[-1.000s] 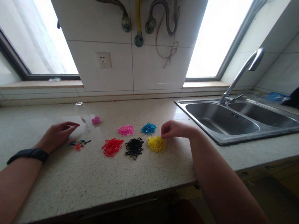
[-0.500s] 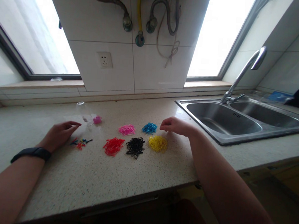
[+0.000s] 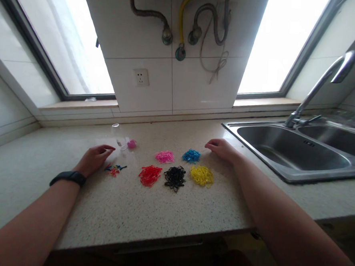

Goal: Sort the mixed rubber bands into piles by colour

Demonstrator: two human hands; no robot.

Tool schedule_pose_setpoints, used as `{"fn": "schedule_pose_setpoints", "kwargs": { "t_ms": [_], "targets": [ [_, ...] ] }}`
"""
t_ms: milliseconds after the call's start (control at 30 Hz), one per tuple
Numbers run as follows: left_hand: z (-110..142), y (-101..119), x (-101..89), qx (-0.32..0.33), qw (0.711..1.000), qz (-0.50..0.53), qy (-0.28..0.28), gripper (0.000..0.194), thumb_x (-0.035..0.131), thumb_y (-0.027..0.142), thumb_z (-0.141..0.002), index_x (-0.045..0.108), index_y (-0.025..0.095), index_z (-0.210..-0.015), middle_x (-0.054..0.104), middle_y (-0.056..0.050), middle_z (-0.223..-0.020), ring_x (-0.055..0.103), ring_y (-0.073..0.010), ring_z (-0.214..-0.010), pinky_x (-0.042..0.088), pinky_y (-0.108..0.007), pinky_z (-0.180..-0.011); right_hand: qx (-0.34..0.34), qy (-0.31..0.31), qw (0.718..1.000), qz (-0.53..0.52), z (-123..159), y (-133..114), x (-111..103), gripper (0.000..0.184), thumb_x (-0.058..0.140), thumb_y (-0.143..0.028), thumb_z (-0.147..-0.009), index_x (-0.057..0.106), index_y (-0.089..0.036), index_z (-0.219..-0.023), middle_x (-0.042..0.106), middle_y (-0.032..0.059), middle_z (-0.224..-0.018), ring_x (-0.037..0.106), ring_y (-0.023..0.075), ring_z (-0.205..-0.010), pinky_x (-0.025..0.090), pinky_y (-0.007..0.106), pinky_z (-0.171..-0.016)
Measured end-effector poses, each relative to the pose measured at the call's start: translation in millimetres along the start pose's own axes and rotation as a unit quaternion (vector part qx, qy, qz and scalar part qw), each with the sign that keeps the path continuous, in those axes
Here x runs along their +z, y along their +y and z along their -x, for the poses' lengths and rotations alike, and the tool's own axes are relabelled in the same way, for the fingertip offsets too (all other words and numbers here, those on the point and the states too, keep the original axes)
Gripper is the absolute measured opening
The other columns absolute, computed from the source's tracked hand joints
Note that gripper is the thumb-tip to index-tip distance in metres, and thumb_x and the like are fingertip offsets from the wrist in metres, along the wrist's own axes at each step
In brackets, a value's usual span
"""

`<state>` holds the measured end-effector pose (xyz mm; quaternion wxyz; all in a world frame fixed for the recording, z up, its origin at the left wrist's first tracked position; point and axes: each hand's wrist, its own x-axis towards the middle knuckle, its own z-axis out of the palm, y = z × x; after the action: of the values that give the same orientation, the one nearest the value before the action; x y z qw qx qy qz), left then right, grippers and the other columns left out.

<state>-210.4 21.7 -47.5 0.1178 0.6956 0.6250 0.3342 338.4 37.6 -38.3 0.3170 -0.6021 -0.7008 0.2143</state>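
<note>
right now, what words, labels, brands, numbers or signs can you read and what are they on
No readable text anywhere.
Clear container: a faint patch shows, too small and blurred to tell if it is print.
Black wristband: no lettering visible.
Wall socket: no lettering visible.

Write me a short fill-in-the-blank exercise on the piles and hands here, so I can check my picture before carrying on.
1. In the near row, the black pile lies between the red pile and the ____ pile.
2. The far row holds the blue pile and the ____ pile.
3. The small mixed pile lies nearer the left hand than the ____ hand.
4. The dark wristband is on the ____ wrist.

Missing words: yellow; pink; right; left.
</note>
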Motion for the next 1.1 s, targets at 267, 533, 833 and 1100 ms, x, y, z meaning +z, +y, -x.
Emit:
{"fn": "schedule_pose_setpoints", "kwargs": {
  "t_ms": [267,533,833,1100],
  "targets": [
    [2.0,11.9,-3.1,-0.008,0.998,0.0,-0.058,0.053,0.054,0.058,-0.081,0.073,0.014,-0.104,0.072,-0.004,-0.08,0.06,-0.0183,-0.069,0.042,-0.027,-0.061,0.049,0.001,0.996,-0.073,-0.1,3.8,-2.6,0.037,0.061,-0.05,-0.079,0.073,-0.016,-0.089,0.053,-0.0007,-0.063,0.041,0.01,-0.052,0.029,0.025,-0.048],
    [-2.8,43.2,-22.8,0.023,0.971,-0.086,-0.221,0.049,0.06,0.063,-0.078,0.072,0.016,-0.081,0.064,-0.002,-0.068,0.052,-0.0154,-0.063,0.036,-0.025,-0.058,0.074,-0.006,0.986,-0.152,-5.4,10.2,-1.0,0.031,0.063,-0.045,-0.078,0.072,-0.017,-0.088,0.049,-0.0015,-0.062,0.037,0.0086,-0.05,0.024,0.024,-0.043],
    [1.5,66.2,-20.8,0.02,0.931,-0.092,-0.353,0.035,0.068,0.05,-0.073,0.076,0.017,-0.081,0.071,-0.003,-0.073,0.059,-0.0165,-0.066,0.039,-0.025,-0.061,0.075,-0.016,0.98,-0.186,-6.1,10.8,-2.1,0.03,0.064,-0.046,-0.079,0.071,-0.018,-0.087,0.046,-0.0019,-0.061,0.034,0.0081,-0.048,0.023,0.023,-0.041],
    [0.0,61.6,-17.8,0.035,0.93,-0.088,-0.355,0.033,0.069,0.046,-0.073,0.077,0.017,-0.085,0.074,-0.004,-0.077,0.063,-0.0173,-0.069,0.042,-0.025,-0.062,0.083,-0.007,0.982,-0.172,-1.8,2.8,-4.3,0.032,0.067,-0.049,-0.077,0.071,-0.019,-0.085,0.047,-0.0006,-0.059,0.037,0.0097,-0.049,0.028,0.023,-0.042]
  ]
}}
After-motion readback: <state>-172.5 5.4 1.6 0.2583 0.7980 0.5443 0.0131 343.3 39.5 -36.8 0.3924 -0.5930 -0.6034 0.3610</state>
